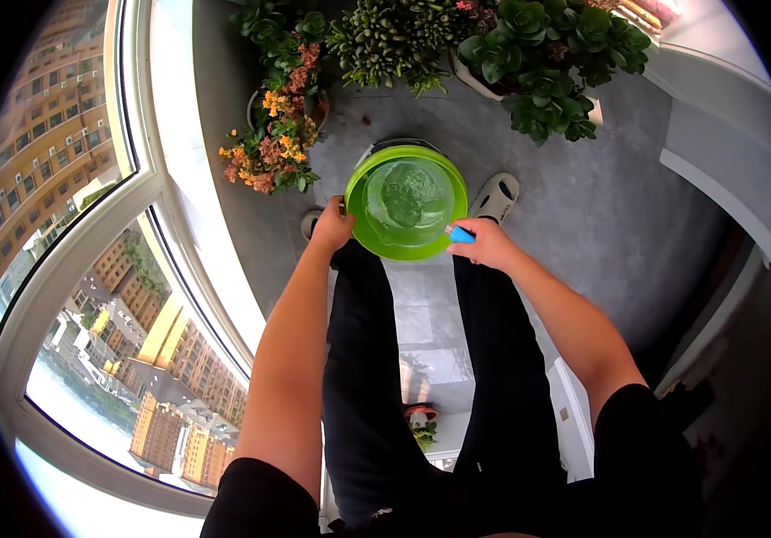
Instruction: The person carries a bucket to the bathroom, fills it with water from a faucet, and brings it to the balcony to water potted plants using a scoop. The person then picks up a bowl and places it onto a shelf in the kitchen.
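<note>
A round green basin with clear, rippling water in it is between my two hands, above the floor. My left hand is closed on the basin's left rim, its thumb over the edge. At the lower right rim my right hand is closed round a small blue object, with its fingers against the basin. The hand hides most of the blue object. Part of something dark and pale shows behind the basin's far rim.
Orange flowers stand at the upper left, green succulents at the top and a leafy plant at the upper right. Windows line the left. My shoe rests on grey tiles. Another small plant is between my legs.
</note>
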{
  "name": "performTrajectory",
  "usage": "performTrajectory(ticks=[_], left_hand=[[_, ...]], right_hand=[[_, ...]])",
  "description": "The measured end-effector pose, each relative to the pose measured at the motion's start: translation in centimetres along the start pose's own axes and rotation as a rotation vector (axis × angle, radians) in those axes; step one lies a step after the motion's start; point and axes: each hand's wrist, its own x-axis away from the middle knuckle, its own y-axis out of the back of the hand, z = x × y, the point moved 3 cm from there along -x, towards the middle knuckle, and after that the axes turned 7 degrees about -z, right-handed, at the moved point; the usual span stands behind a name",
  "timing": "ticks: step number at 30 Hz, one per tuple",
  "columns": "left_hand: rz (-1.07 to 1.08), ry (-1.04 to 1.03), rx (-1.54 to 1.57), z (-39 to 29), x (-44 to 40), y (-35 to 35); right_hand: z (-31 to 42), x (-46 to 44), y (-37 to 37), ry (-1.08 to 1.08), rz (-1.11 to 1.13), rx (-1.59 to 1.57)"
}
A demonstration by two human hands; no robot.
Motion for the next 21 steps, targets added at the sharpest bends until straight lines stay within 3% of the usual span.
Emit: performTrajectory(ticks=[1, 3, 4, 6, 10, 21], left_hand=[[-0.026, -0.01, -0.02, 0.1, 0.0, 0.1], [-0.033, -0.023, -0.025, -0.5, 0.0, 0.3], [-0.004, -0.038, -0.029, -0.6, 0.1, 0.1], [-0.029, -0.008, -0.075, -1.2, 0.6, 0.4], [-0.064, -0.038, -0.172, -0.9, 0.3, 0.2], [-0.083, -0.023, -0.321, -1.9, 0.4, -0.3]], right_hand=[[-0.9, -0.2, 0.1, -0.008, -0.01, -0.002], [-1.4, 0.2, 0.8, 0.493, -0.163, 0.147], [-2.0, 0.7, 1.5, 0.473, -0.188, 0.141], [-1.0, 1.8, 2.6, 0.273, -0.02, -0.038], [0.4, 2.1, 6.3, 0.192, -0.008, -0.152], [-0.3, -5.4, 13.5, 0.269, 0.033, -0.246]])
